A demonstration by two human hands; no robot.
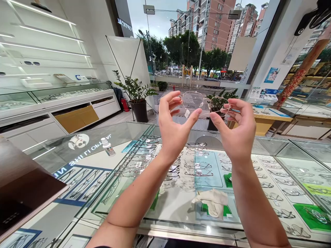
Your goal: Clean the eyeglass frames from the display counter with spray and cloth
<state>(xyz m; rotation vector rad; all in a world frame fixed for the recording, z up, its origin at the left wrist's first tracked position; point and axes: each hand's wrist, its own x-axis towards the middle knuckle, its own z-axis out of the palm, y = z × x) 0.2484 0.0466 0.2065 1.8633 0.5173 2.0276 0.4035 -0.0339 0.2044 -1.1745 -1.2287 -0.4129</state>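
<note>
In the head view, the left hand (172,125) and the right hand (239,132) are raised, and the fingers (192,119) of both are clamped on one pair of eyeglasses (206,98), left at one outer end, right at the other. The thumbs come in along the lower edge, their tips near each other but apart. The frame is a thin, pale, shiny rim around two broad, rounded lenses, so clear that the plants behind show through. A small white tag (187,113) with straight edges hangs just beside the left thumb.

Below the fingers stretches a table (178,210) topped with smooth, reflective glass. Rows of thin-rimmed spectacles (198,165) lie lower than the fingers, between the forearms; whether they are on or under the pane is hard to tell. Well below the right fingers, a cream cloth (213,203), soft and crumpled into loose folds, lies over a flat green card. To the left of the left fingers and lower stands a small white bottle (108,147), cylindrical with a narrower cap. Farther left and lower juts a dark brown slab (26,193) with a glossy face and a straight edge. Beyond the left fingers, a dark, tapering pot (139,111) carries a plant with glossy, pointed leaves.
</note>
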